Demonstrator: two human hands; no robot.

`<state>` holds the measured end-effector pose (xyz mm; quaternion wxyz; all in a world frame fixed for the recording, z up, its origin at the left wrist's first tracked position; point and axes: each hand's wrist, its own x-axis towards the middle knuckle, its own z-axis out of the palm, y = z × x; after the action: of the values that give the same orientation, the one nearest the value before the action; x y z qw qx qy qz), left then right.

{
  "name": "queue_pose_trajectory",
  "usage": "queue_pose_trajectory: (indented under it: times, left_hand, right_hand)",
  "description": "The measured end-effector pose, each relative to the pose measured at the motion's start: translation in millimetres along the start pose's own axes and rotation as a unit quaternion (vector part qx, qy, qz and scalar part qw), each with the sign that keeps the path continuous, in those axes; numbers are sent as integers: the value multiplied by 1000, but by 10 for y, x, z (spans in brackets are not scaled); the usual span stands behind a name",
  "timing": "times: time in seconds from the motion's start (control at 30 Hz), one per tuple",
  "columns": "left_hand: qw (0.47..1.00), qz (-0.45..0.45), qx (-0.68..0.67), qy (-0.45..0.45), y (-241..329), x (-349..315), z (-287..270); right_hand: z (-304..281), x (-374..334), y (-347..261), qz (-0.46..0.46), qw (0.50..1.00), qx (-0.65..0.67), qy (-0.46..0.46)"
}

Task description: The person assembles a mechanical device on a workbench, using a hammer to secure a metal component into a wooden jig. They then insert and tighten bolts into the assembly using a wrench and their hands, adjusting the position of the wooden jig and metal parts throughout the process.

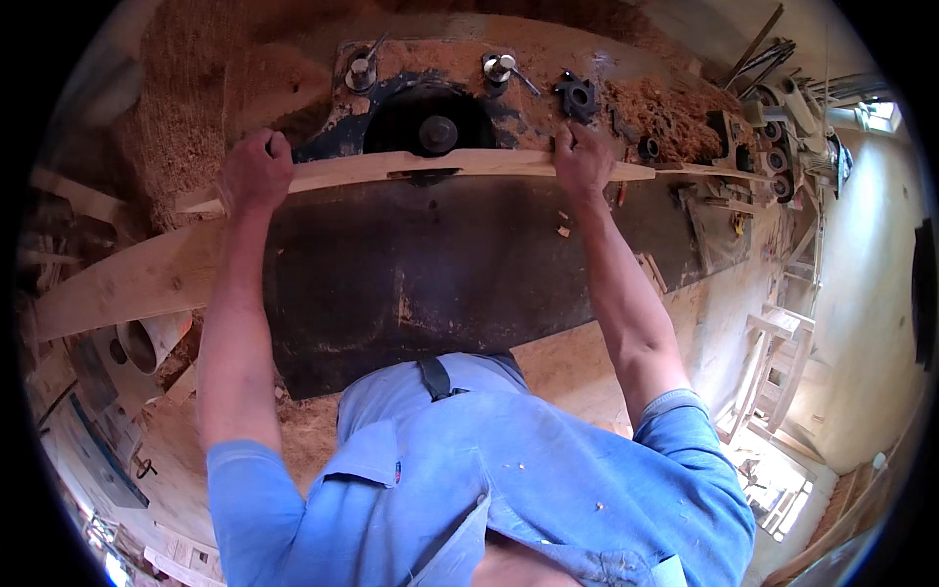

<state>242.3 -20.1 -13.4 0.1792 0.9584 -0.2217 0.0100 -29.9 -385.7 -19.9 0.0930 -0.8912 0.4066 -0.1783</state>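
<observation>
A long pale wooden strip (489, 162) lies across the back of a dark metal machine table (421, 274), in front of a round opening. Within that opening stands a dark spindle with a round nut (437, 134), close behind the strip's middle. My left hand (256, 174) is closed around the strip toward its left end. Farther along to the right, my right hand (585, 159) grips the same strip with its fingers curled. The fingertips of both hands are mostly hidden. A dark gap or notch shows under the strip's middle edge.
Two metal clamp bolts (499, 68) with handles stand behind the opening, beside a dark star-shaped cutter head (577, 96). Wood shavings (675, 112) heap at the back right. A wide curved board (137, 279) lies at the left. A wooden frame (782, 372) stands farther right.
</observation>
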Motion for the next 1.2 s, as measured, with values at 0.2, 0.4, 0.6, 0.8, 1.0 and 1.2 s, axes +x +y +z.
queue_pose_trajectory:
  times: [0.2, 0.4, 0.6, 0.8, 1.0, 1.2]
  left_hand:
    - [998, -26, 9, -48, -76, 76, 83]
    - [999, -37, 4, -29, 33, 21, -25]
    - [999, -28, 15, -34, 74, 22, -36]
    - [1000, -24, 8, -10, -6, -46, 19]
    - [999, -27, 22, -17, 16, -18, -22]
    - [1000, -20, 17, -10, 39, 12, -35]
  right_hand:
    - [44, 168, -230, -98, 986, 133, -25]
    - [85, 173, -1161, -391, 905, 152, -67]
    - [223, 1074, -1119, -471, 866, -167, -21]
    - [-277, 927, -969, -189, 950, -138, -208]
    - [-208, 459, -1239, -358, 906, 116, -192]
    - [7, 1132, -1191, -364, 917, -143, -84]
